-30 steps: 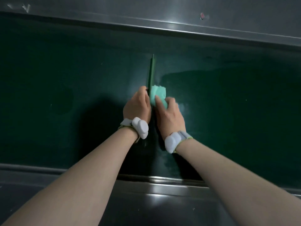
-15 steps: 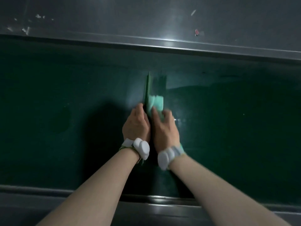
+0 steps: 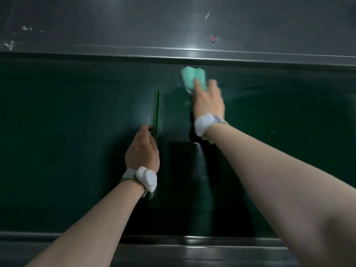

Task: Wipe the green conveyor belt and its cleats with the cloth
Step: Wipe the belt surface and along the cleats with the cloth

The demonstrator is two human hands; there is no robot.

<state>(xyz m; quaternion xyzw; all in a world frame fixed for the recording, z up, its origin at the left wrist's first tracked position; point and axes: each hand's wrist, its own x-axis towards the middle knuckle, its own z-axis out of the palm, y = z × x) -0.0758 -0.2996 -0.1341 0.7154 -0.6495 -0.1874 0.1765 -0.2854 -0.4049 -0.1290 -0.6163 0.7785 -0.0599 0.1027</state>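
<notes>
**Cloth pressed to the belt beyond the cleat**

The cloth (image 3: 193, 79), pale green and bunched, lies on the green conveyor belt (image 3: 77, 132) to the right of the cleat (image 3: 155, 108) and past its far end, close under the far metal rail (image 3: 269, 57). The right hand (image 3: 209, 102) presses it flat to the belt with outstretched fingers, palm down; it is blurred, and whether the fingers pinch the cloth cannot be told. A damp streak shows on the belt just beside the cloth. The left hand (image 3: 142, 149) rests against the cleat's left face at its middle, fingers curled loosely onto the upright strip. Both wrists carry a white wrist device (image 3: 146, 178). The near metal rail (image 3: 212, 242) runs below the cleat.
</notes>
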